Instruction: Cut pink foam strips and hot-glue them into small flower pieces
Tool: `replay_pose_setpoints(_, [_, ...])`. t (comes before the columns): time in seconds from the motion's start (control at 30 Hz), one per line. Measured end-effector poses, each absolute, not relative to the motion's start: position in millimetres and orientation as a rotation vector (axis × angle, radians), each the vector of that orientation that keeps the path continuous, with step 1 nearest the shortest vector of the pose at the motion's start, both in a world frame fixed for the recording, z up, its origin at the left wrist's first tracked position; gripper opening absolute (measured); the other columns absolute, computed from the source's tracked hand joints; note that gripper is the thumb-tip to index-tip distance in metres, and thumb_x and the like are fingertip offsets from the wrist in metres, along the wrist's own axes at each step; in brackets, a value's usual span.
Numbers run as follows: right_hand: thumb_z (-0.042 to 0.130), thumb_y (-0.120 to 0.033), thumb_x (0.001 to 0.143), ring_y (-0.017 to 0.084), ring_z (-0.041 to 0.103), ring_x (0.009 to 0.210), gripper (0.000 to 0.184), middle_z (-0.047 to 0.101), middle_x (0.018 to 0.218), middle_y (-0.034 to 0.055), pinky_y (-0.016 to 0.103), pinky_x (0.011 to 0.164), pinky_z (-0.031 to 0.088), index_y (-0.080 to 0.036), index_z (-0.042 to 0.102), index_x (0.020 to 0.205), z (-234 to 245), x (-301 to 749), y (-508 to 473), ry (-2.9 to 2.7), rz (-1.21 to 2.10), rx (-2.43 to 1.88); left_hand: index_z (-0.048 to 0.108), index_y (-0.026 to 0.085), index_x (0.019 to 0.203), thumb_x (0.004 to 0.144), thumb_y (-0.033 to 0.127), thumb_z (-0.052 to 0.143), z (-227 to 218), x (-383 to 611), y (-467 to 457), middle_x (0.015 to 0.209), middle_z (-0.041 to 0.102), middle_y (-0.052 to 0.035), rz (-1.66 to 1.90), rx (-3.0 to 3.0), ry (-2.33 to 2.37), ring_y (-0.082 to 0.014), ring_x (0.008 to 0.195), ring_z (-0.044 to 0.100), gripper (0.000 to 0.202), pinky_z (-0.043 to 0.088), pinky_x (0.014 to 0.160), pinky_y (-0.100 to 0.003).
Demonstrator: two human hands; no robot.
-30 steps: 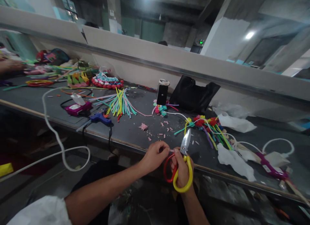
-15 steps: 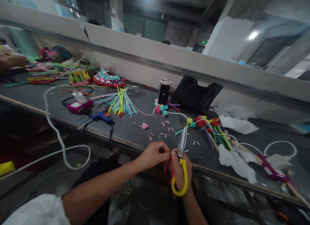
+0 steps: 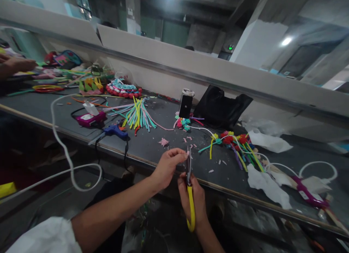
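My right hand [image 3: 191, 200] grips yellow-handled scissors [image 3: 189, 187], seen edge-on with the blades pointing up over the near edge of the dark worktable [image 3: 152, 147]. My left hand [image 3: 167, 165] is pinched right beside the blades; what it pinches is too small to make out. Pink scraps [image 3: 163, 141] lie on the table just beyond my hands. Bundles of coloured pipe cleaners with pompoms [image 3: 231, 142] rest to the right.
A blue glue gun [image 3: 116, 130] and a pink device [image 3: 88, 118] sit at the left with a white cable [image 3: 62, 147] looping off the edge. A phone [image 3: 185, 105] stands by a black bag [image 3: 220, 105]. White paper [image 3: 267, 185] lies right. Another person's hand [image 3: 13, 65] is far left.
My right hand has turned the scissors from flat to edge-on and shifted left, with the blades closed. My left hand has lifted slightly, staying pinched at the blades.
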State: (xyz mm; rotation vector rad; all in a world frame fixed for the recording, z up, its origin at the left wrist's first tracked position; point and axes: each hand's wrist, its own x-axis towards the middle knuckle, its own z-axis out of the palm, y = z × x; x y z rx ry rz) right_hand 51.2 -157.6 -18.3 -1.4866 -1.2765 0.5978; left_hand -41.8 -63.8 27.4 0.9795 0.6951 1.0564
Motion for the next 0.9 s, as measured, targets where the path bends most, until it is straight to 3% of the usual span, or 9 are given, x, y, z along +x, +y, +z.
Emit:
replay_pose_setpoints(0.4, [0.049,-0.033,0.090,0.020,0.069,0.078,0.020,0.072,0.087,0.0073,0.026,0.070,0.048,-0.020,0.062,0.100,-23.0,50.7,-155.4,-1.411,0.393,-1.579,0.064,0.015,0.066,0.066,0.026,0.070,27.2,-39.0,-66.4,0.067,0.058,0.0007,1.109,0.931,0.711,-0.0115,0.067,0.049,0.013,0.038,0.067,-0.023])
replay_pose_setpoints(0.67, [0.046,-0.035,0.093,0.017,0.068,0.070,0.021,0.071,0.080,0.0047,0.021,0.063,0.047,-0.020,0.060,0.091,-25.2,49.1,-155.0,-1.426,0.337,-1.607,0.064,0.014,0.064,0.066,0.025,0.071,30.1,-37.7,-68.7,0.064,0.057,0.0018,1.129,0.906,0.735,-0.0104,0.065,0.046,0.013,0.035,0.067,-0.023])
replay_pose_setpoints(0.9, [0.043,-0.035,0.094,0.017,0.067,0.071,0.026,0.072,0.087,0.0066,0.023,0.066,0.047,-0.019,0.063,0.100,-28.0,47.2,-154.0,-1.399,0.333,-1.597,0.063,0.015,0.064,0.066,0.025,0.071,28.9,-37.3,-69.5,0.064,0.057,0.0021,1.122,0.891,0.730,-0.0104,0.064,0.046,0.013,0.035,0.066,-0.023])
